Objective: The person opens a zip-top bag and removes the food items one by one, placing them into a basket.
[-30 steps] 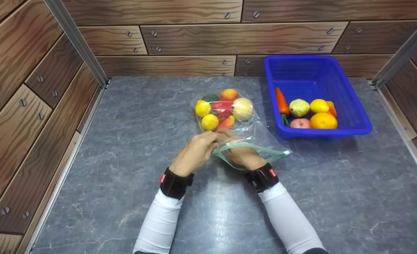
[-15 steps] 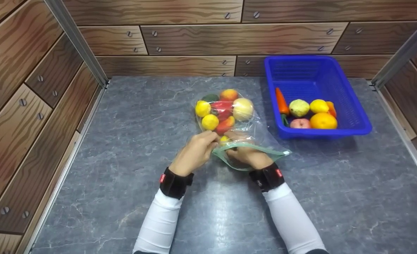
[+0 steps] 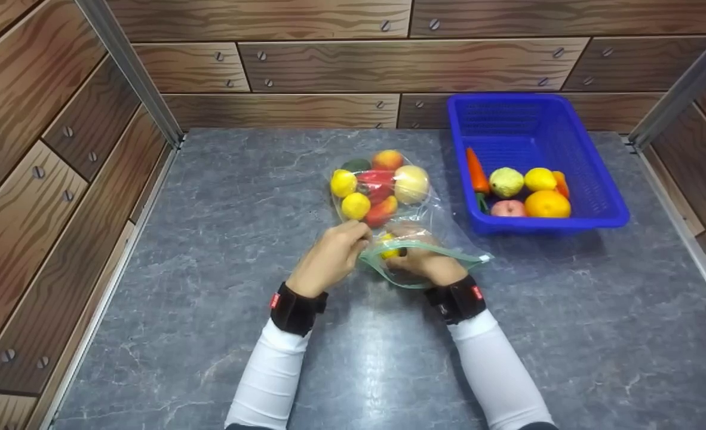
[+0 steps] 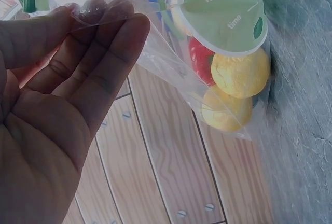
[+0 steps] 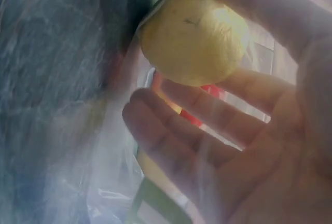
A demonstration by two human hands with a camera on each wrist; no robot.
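1. The left hand (image 3: pixel 332 258) pinches the near-left edge of the clear zip bag (image 3: pixel 401 209), fingertips and thumb closed on the plastic at its green-banded mouth (image 3: pixel 424 251); in the left wrist view the film lies across the fingertips (image 4: pixel 104 14).
2. The right hand (image 3: pixel 427 263) sits inside the bag mouth, thumb and fingers curled round a yellow lemon (image 3: pixel 389 248); the right wrist view shows the lemon (image 5: pixel 194 35) held between thumb and fingers.
3. Compared with a second ago, the right hand has drawn back towards 6 o'clock, and the lemon, hidden then, now shows at the bag mouth.
4. The bag lies mid-table (image 3: pixel 209 239), its fruit bunched at the 12 o'clock end, unmoved.
5. The blue basket (image 3: pixel 604 197) stands at 2 o'clock from the bag, holding fruit and a carrot (image 3: pixel 476 170), unchanged.
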